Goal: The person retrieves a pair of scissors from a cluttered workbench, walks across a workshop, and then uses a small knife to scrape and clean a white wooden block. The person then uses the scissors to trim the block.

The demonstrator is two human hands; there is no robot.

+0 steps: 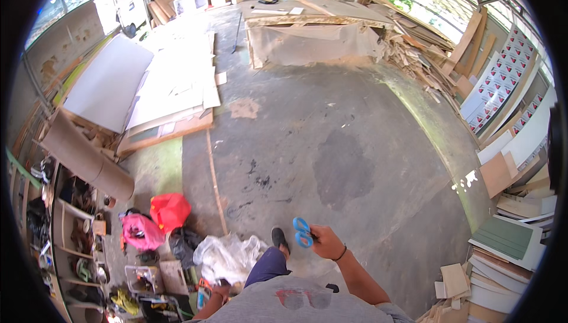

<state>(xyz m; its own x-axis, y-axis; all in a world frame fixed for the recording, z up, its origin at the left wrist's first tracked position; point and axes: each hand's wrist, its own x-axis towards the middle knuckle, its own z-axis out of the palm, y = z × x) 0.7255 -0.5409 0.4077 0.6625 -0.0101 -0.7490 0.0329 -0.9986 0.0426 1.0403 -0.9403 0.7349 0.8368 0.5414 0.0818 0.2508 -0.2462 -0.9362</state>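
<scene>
My right hand (pixel 327 242) is out in front of my body, closed around a pair of scissors (pixel 303 239). The blue finger loops stick out to the left of the fist, and the blades are hidden in the grip. Low beside my body hangs my left hand (pixel 221 291), small and unclear, so its fingers cannot be made out. Closest to it are a crumpled clear plastic sheet (pixel 228 257) on the floor and a small blue and orange item (pixel 202 294); I cannot tell whether the hand touches either.
A red bag (pixel 170 212) and a pink bag (pixel 142 232) lie at the left, near a cluttered shelf (pixel 76 252) and a big cardboard tube (pixel 89 157). White panels (pixel 174 86) are stacked at far left. A large worktable (pixel 313 42) stands ahead; board offcuts (pixel 494 275) line the right.
</scene>
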